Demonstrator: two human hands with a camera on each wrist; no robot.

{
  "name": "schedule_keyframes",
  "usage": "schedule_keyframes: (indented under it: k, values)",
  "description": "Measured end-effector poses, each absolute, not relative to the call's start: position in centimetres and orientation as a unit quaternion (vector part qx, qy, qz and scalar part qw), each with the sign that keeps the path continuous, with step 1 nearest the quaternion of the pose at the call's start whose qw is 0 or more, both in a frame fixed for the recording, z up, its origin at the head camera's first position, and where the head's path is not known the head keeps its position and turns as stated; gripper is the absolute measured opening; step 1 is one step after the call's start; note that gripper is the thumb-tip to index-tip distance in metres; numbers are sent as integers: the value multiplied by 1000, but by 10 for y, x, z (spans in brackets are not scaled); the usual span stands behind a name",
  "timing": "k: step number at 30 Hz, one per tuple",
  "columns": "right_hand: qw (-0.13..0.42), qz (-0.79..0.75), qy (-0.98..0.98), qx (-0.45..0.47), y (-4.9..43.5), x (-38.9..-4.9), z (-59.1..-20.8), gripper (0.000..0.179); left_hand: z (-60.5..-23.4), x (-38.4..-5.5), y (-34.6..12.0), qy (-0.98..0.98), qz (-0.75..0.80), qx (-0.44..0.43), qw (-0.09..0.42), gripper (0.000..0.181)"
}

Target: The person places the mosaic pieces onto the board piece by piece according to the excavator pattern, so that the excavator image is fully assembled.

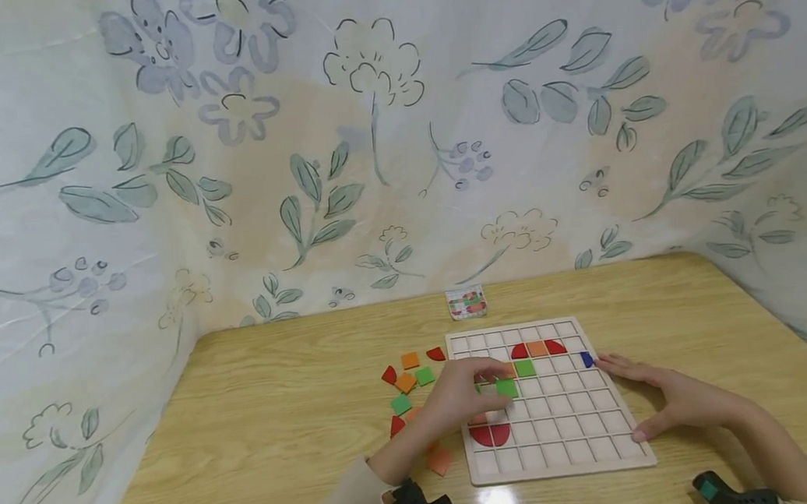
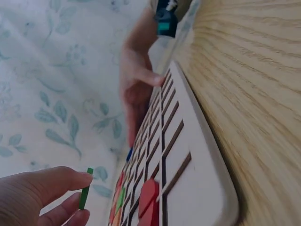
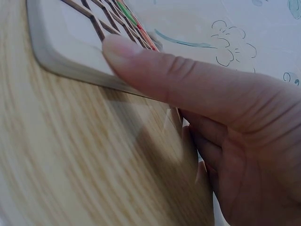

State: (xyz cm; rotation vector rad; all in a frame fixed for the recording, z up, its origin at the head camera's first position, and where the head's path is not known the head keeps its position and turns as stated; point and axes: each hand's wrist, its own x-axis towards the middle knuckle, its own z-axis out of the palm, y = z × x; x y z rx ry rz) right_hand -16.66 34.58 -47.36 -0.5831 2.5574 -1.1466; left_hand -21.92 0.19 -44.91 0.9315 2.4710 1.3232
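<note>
My left hand (image 1: 466,392) is over the left part of a white grid board (image 1: 565,459), pinching a green square tile (image 2: 85,189) between thumb and fingers. In the head view that green tile (image 1: 507,388) shows between the fingertips, just above the board. My right hand (image 1: 695,395) rests along the board's right edge, fingers fairly straight and thumb on the rim (image 3: 70,77). On the grid lie red quarter-round tiles around an orange tile (image 1: 537,348), another green tile (image 1: 525,368), a blue piece (image 1: 587,359) and red pieces (image 1: 490,435). My left hand hides some cells.
Loose orange, green and red tiles (image 1: 401,404) lie on the wooden table (image 1: 282,424) left of the board, partly behind the left forearm. A small patterned card (image 1: 466,302) lies beyond the board. A floral cloth (image 1: 397,166) hangs behind the table.
</note>
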Motion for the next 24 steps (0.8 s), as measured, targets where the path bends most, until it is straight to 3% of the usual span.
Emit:
schedule_keyframes:
  k: [9,24]
  values:
    - [143,-394,887,-193,346,-168,-474,91,-459,-227,38,860,384,329,69,27]
    - [138,-400,884,-199,345,-168,-474,89,-458,-223,53,905,280,319,28,19]
